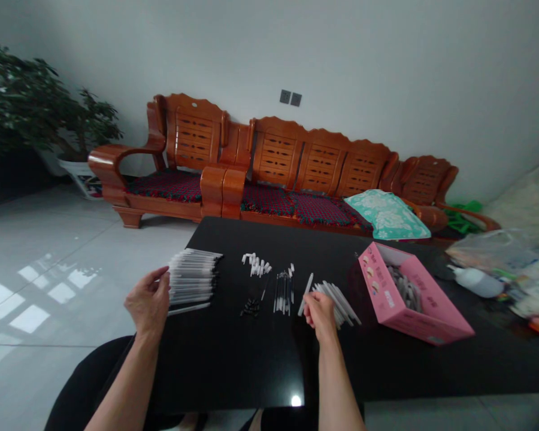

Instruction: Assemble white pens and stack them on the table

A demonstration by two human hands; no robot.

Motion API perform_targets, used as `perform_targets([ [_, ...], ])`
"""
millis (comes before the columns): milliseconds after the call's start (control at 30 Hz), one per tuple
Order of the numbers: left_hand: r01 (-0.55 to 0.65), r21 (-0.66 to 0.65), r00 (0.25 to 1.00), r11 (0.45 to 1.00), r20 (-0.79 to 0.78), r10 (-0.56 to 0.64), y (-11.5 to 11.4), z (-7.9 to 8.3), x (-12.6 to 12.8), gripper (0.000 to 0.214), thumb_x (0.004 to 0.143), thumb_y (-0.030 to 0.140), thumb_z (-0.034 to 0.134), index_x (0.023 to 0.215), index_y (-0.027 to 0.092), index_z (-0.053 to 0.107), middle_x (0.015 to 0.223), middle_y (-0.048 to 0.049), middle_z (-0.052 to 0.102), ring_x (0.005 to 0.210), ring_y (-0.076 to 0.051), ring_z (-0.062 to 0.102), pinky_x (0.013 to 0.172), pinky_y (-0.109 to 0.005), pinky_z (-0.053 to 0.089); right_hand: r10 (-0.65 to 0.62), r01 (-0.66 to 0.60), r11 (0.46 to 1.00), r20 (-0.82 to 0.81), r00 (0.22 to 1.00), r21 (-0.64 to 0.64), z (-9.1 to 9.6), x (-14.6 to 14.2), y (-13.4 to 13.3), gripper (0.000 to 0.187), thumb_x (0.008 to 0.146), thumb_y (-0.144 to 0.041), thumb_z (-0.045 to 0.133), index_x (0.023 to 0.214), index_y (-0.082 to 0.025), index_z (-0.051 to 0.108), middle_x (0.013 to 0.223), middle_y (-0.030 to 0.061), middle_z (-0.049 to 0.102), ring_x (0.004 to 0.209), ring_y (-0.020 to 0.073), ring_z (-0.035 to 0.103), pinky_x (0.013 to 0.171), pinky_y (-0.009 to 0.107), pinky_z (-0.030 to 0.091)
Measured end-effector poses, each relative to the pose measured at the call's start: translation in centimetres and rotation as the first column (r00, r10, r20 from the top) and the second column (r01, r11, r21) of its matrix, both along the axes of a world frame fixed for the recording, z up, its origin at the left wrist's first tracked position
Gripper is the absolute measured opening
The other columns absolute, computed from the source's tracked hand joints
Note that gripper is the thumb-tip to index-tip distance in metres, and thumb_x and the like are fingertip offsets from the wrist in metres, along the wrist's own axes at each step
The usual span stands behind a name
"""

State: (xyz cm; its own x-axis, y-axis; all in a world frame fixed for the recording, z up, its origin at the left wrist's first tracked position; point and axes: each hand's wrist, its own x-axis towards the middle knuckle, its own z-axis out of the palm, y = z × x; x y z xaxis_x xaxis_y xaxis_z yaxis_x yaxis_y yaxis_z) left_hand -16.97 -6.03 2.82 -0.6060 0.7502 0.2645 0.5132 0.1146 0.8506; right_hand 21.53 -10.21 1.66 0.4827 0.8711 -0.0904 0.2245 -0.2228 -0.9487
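Note:
My left hand (149,300) is at the left ends of a row of white pens (191,276) with dark tips. Its fingers are loosely curved, with a gap by the thumb and nothing visible between them. My right hand (320,310) is closed, its fingertips pinching a white pen barrel (308,286). Just right of it lies a pile of similar white barrels (339,302). Between my hands are dark-inked refills (284,292), small white caps or plugs (258,264), small black pieces (250,307) and one single thin refill (265,290).
A pink box (413,293) holding grey-white pieces stands on the black table (233,365) to the right. Beyond it are a plastic bag (489,248) and a white bottle (478,281). Behind the table stands a wooden sofa (276,152) with a turquoise pillow (388,214).

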Motion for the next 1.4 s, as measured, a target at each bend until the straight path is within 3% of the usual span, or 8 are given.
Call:
perform_targets([
  [67,0.07,0.037,0.997,0.997,-0.027,-0.069,0.1,-0.1,1.9,0.038,0.081,0.046,0.055,0.107,0.023,0.07,0.066,-0.0017,0.067,0.072,-0.023,0.066,0.072,-0.031,0.046,0.108,-0.073,0.989,-0.291,0.951,0.128,-0.1,-2.1,0.3,0.016,0.069,-0.034,0.056,0.064,-0.02,0.051,0.043,-0.0045,0.054,0.028,0.0103,0.043,0.027,0.019,0.024],
  [167,0.272,0.064,0.962,0.96,0.008,-0.273,0.3,-0.8,5.2,0.033,0.077,0.042,0.059,0.1,0.022,0.072,0.074,-0.0032,0.071,0.067,-0.021,0.065,0.066,-0.029,0.046,0.08,0.028,0.966,-0.401,0.912,0.256,-1.0,-4.8,1.0,0.012,0.067,-0.029,0.057,0.069,-0.018,0.052,0.044,-0.0045,0.055,0.03,0.0107,0.046,0.027,0.018,0.026],
  [300,0.498,0.076,0.855,0.864,0.126,-0.504,0.5,-1.9,9.1,0.025,0.075,0.036,0.063,0.094,0.023,0.073,0.068,-0.002,0.07,0.061,-0.019,0.064,0.061,-0.027,0.046,-0.153,0.269,0.886,-0.311,0.938,0.377,-2.5,-6.7,1.6,0.011,0.071,-0.026,0.058,0.077,-0.017,0.054,0.045,-0.0074,0.052,0.033,0.009,0.044,0.034,0.019,0.033],
  [433,0.62,0.062,0.768,0.782,0.157,-0.621,1.1,-2.5,11.5,0.018,0.073,0.028,0.065,0.086,0.023,0.075,0.07,-0.003,0.07,0.059,-0.019,0.063,0.059,-0.027,0.045,-0.212,0.268,0.852,-0.173,0.962,0.45,-3.0,-6.8,1.3,0.01,0.076,-0.027,0.058,0.079,-0.018,0.054,0.051,-0.0065,0.053,0.042,0.0112,0.049,0.044,0.022,0.04],
  [567,0.718,0.045,0.69,0.695,0.09,-0.718,1.7,-2.7,12.4,0.015,0.068,0.018,0.066,0.076,0.025,0.076,0.07,-0.003,0.07,0.061,-0.019,0.061,0.062,-0.027,0.044,-0.265,0.307,0.844,-0.156,0.952,0.439,-3.1,-6.4,1.0,0.007,0.077,-0.024,0.057,0.08,-0.018,0.055,0.051,-0.0059,0.054,0.043,0.0121,0.049,0.046,0.022,0.04],
  [800,0.795,-0.036,0.602,0.605,-0.068,-0.795,1.4,-4.0,11.8,0.018,0.077,0.018,0.06,0.084,0.023,0.075,0.082,-0.0032,0.069,0.074,-0.018,0.062,0.068,-0.027,0.045,-0.257,0.323,0.834,-0.203,0.945,0.447,-3.3,-6.4,1.2,0.008,0.075,-0.024,0.058,0.08,-0.018,0.054,0.049,-0.0063,0.053,0.042,0.0122,0.049,0.044,0.021,0.039],
  [1000,0.864,-0.089,0.471,0.496,-0.206,-0.858,1.3,-4.3,11.8,0.022,0.083,0.016,0.056,0.093,0.023,0.074,0.092,-0.0042,0.067,0.086,-0.017,0.062,0.08,-0.027,0.046,-0.251,0.324,0.836,-0.218,0.943,0.442,-3.6,-6.4,1.3,0.009,0.076,-0.025,0.059,0.079,-0.018,0.055,0.05,-0.0064,0.054,0.042,0.0109,0.048,0.043,0.02,0.039],
  [1400,0.845,-0.148,0.469,0.514,-0.257,-0.845,0.7,-4.0,12.1,0.021,0.084,0.012,0.053,0.09,0.022,0.071,0.094,-0.0036,0.065,0.087,-0.017,0.061,0.078,-0.026,0.045,-0.206,0.299,0.839,-0.244,0.948,0.454,-3.0,-6.8,1.1,0.012,0.077,-0.027,0.061,0.08,-0.018,0.054,0.048,-0.0074,0.053,0.036,0.009,0.044,0.037,0.019,0.037],
])
